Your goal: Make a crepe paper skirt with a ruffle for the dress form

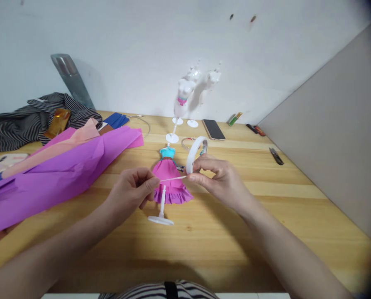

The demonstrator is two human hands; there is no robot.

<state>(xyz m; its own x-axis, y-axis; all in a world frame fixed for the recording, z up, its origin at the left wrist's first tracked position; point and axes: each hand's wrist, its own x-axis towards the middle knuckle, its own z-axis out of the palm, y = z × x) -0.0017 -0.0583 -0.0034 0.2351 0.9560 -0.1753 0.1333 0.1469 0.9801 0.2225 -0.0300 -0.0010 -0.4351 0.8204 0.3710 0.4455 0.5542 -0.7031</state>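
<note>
My right hand (pixel 221 176) grips a white roll of tape (pixel 194 155), held up on edge above the table. From the roll a thin strip of tape (pixel 173 179) stretches across to my left hand (pixel 138 187), whose thumb and fingers pinch its free end. Behind and below the strip is a small doll dress form in a turquoise top (pixel 167 153) and a pink ruffled skirt (pixel 169 176), with a brown band at the waist. Its white stand (pixel 161 220) points toward me, so the form looks laid down on the table.
Purple crepe paper (pixel 64 174) and peach paper cover the left side, near a striped cloth (pixel 45 116) and a grey bottle (pixel 72 79). A white dress form (pixel 182 95) stands at the back, with a phone (pixel 213 129) to its right. Snips (pixel 276 156) lie far right on the wooden table (pixel 266 232).
</note>
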